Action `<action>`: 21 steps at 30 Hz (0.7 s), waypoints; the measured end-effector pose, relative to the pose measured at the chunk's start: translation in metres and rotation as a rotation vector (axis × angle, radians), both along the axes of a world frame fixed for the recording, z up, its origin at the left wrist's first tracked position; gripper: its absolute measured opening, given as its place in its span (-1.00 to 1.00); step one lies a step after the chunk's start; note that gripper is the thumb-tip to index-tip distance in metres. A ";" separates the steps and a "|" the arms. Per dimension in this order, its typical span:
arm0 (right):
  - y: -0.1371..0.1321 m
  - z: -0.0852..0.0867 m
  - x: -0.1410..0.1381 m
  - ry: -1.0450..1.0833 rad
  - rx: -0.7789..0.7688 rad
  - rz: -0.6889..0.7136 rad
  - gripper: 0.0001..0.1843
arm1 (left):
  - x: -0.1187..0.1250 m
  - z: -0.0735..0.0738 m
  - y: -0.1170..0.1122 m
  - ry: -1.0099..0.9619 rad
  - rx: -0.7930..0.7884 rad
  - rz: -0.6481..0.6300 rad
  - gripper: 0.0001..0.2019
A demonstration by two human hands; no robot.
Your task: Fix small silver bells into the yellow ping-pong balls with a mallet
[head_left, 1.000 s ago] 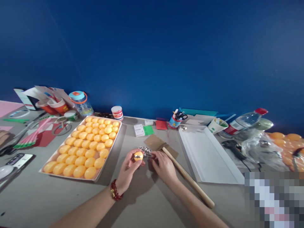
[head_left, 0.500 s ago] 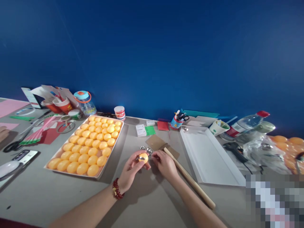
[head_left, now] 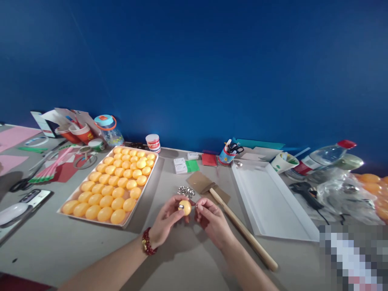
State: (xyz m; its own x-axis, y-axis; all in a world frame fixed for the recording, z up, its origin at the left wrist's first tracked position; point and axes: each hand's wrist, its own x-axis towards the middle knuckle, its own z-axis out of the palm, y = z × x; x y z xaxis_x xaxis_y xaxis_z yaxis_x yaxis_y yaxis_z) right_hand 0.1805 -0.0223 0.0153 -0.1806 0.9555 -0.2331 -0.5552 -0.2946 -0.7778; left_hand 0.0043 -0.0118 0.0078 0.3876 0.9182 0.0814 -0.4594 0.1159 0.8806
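Observation:
An orange table tennis ball [head_left: 187,207] with shiny silver bits on its left side is held in the fingers of my left hand [head_left: 166,218], which wears a dark red bead bracelet. Close by on the right, my right hand [head_left: 210,218] has thumb and forefinger pinched together at the level of the ball. A tiny glint shows at those fingertips, too small to name. Just beyond both hands lies a small heap of silver pieces [head_left: 186,192] on the grey table [head_left: 169,258].
At left stands a shallow box [head_left: 129,220] filled with orange balls. A wooden stick [head_left: 245,230] lies right of my hands, its far end on brown sheets [head_left: 198,182]. Farther right are a white tray [head_left: 273,202], a glue gun [head_left: 306,196] and a plastic bottle [head_left: 323,159].
The ball has turned in my left hand, its silver bits now facing left. My right hand has drawn back slightly, fingertips pinched, and more of the silver heap shows. The view has shifted slightly.

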 end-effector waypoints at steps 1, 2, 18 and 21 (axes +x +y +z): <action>0.000 -0.002 0.000 0.012 -0.006 -0.003 -0.74 | 0.000 0.000 -0.001 0.004 0.000 -0.009 -0.73; 0.000 -0.004 0.000 0.015 -0.011 -0.007 -0.74 | 0.000 0.000 -0.001 0.012 0.000 -0.012 -0.73; -0.004 -0.002 0.001 -0.431 0.186 -0.158 -0.73 | -0.002 0.006 -0.003 0.090 0.034 -0.032 -0.71; -0.004 -0.003 0.003 -0.454 0.198 -0.160 -0.72 | -0.002 0.007 -0.003 0.098 0.036 -0.027 -0.72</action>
State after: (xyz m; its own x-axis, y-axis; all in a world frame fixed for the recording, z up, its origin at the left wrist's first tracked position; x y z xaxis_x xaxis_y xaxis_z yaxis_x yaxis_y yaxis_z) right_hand 0.1831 -0.0265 0.0120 0.0488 0.9966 -0.0660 -0.1749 -0.0565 -0.9830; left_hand 0.0021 -0.0143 0.0146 0.4196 0.9046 0.0748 -0.3684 0.0944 0.9248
